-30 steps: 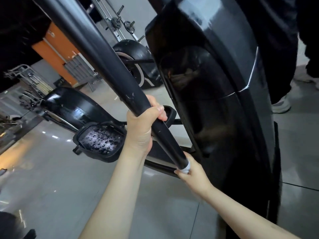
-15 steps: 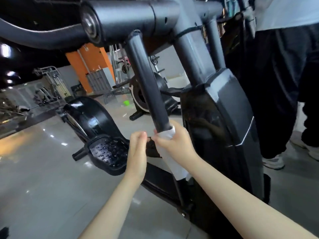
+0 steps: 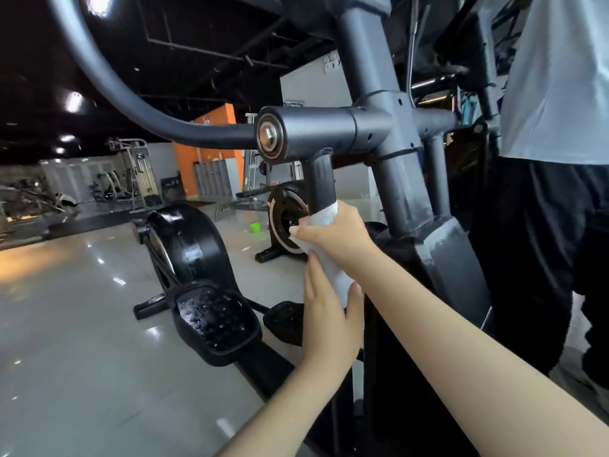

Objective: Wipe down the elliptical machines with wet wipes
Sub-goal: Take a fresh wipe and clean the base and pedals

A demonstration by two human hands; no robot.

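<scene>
The step in hand is wiping the elliptical's swing bar (image 3: 324,181), the dark tube that drops from the pivot hub (image 3: 308,133) just above the right hand (image 3: 339,234). That hand grips the wet wipe (image 3: 336,275) wrapped round the bar, fingers curled round the tube. The left hand (image 3: 329,313) sits directly below it, fingers straight and laid flat against the hanging tail of the wipe, with the thumb at the tail's lower edge.

Judging by the short bare stretch of tube between the right hand and the hub, the next move probably calls for sliding the wrapped wipe along the bar with a firm, even squeeze. The left hand would need to keep the loose tail snug so it does not bunch or slip off.

The wipe is white, faintly textured and draped long, and it covers the bar from the right hand down to the left. The machine's paint is matte dark grey. The housing (image 3: 451,258) to the right of the hands shows pale streaks, and the studded pedal (image 3: 214,321) lies to the left of the left hand
</scene>
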